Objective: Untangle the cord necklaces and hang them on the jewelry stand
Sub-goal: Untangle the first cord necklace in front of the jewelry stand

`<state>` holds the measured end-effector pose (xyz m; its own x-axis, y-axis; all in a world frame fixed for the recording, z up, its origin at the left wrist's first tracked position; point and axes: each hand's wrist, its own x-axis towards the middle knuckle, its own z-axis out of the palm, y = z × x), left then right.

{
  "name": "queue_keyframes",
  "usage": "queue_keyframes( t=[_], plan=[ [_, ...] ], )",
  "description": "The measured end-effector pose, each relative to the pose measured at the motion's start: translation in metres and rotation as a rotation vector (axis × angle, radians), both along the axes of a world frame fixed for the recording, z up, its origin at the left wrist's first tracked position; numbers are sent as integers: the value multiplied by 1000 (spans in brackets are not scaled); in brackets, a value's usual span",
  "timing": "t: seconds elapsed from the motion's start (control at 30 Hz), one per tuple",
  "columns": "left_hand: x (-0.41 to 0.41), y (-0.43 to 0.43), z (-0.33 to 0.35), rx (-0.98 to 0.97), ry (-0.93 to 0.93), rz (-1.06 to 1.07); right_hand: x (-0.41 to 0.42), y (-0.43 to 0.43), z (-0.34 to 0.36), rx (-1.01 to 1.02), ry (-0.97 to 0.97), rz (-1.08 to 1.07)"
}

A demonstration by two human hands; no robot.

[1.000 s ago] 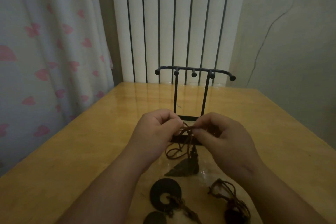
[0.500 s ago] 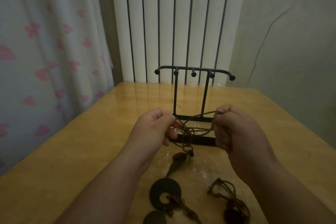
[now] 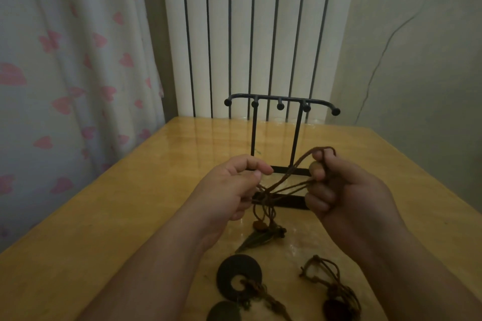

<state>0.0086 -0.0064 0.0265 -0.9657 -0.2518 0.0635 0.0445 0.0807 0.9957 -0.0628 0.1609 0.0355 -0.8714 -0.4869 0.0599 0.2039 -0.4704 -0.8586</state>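
My table is yellow wood under a glossy, reflective finish. The jewelry stand looks like thin black metal rod, matt. The cord necklaces are brown fibre cord, dull and slightly rough; the ring pendant is dark and matt. The curtain is soft printed cloth.

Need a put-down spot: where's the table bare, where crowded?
Bare: table left of the left hand, to the curtain-side edge; right of the right hand, to the wall-side edge; the strip behind the stand. Crowded: the near middle, with ring pendant, leaf pendant and knotted necklace; cords stretch between the hands before the stand.
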Motion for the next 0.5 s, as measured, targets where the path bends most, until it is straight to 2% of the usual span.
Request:
queue_keyframes(
  t=[0.37,0.5],
  plan=[
    [1,7,-1,-373,-42,44,0,-1,-1,-74,-4,-18],
    [0,7,1,-263,-14,113,-3,-1,-2,-74,-62,-187]
  ],
)
